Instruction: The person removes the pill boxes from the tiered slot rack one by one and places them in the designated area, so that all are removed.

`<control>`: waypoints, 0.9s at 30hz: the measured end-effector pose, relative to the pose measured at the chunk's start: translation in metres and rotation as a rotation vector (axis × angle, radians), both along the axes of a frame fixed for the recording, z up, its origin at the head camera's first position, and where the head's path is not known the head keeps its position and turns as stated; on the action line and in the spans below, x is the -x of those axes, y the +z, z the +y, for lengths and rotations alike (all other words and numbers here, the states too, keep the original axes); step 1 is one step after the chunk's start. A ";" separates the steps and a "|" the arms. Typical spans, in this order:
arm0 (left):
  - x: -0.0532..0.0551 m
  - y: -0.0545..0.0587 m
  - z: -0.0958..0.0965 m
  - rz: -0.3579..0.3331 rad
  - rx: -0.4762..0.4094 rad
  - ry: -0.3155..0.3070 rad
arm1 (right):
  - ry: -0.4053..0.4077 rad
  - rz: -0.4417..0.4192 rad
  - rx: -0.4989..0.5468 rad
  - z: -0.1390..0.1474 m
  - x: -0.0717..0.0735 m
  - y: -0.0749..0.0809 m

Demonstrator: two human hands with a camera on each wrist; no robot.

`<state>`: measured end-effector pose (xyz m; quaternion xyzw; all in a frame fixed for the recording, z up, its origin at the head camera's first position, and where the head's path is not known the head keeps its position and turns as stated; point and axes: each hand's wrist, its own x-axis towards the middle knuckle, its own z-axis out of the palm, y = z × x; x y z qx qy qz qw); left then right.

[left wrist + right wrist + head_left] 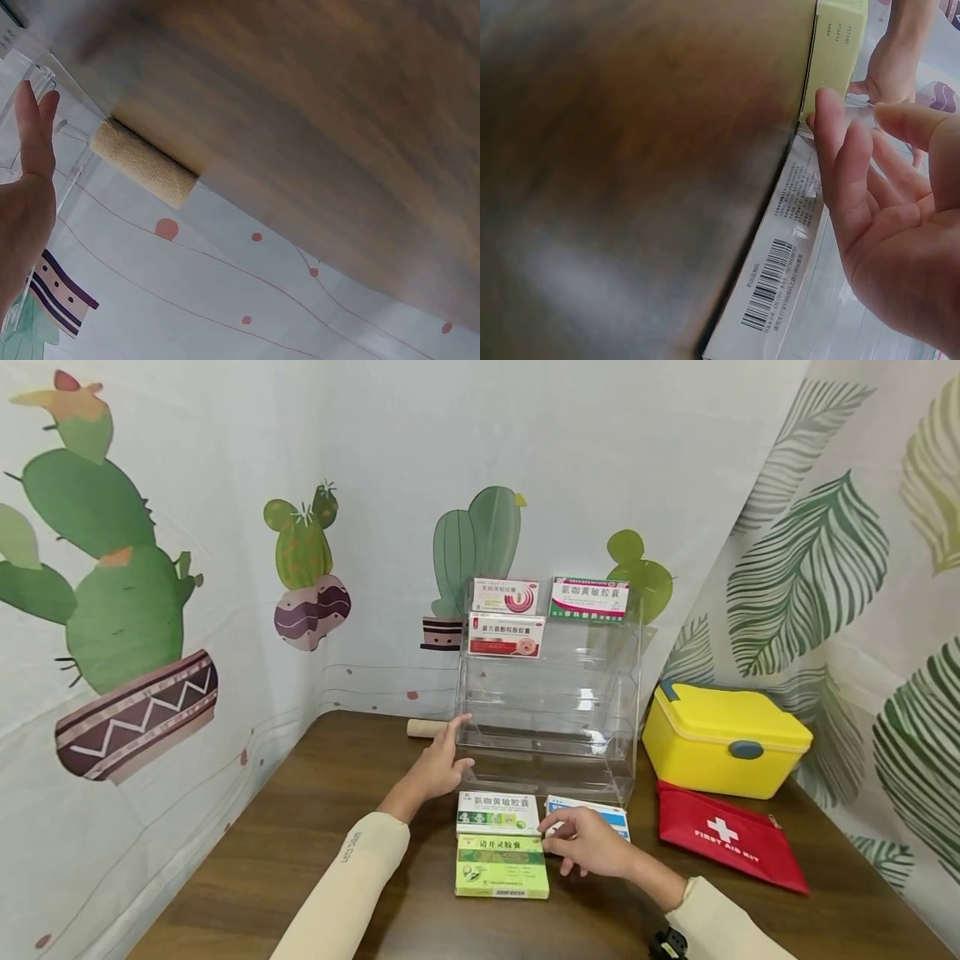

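My left hand (438,768) is at the lower left side of a clear tiered display rack (551,693), its fingers stretched out; whether it touches the rack I cannot tell. In the left wrist view that hand (28,172) shows two extended fingers beside the clear plastic. My right hand (592,843) hovers with loosely bent fingers by the right edge of a yellow-green medicine box (502,868). Behind that box lies a white-and-green medicine box (498,812). A blue-and-white medicine box (600,812) lies partly hidden under the right hand. Seen from the right wrist, the fingers (847,176) pinch nothing.
Upper tiers hold a white-and-pink box (506,596), a red-and-white box (506,635) and a green-and-magenta box (590,599). At the right stand a yellow case (727,743) and a red first aid pouch (731,839). A beige roll (425,727) lies left of the rack.
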<state>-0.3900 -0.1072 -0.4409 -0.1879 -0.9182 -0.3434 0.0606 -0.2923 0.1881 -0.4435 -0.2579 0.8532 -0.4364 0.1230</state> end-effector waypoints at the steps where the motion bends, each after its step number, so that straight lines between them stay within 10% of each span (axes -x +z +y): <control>1: 0.000 0.000 0.000 0.003 -0.002 -0.002 | -0.002 0.000 0.001 0.000 0.000 0.000; 27: 0.003 -0.002 -0.002 0.018 0.002 -0.019 | -0.056 0.163 0.034 0.009 0.010 0.025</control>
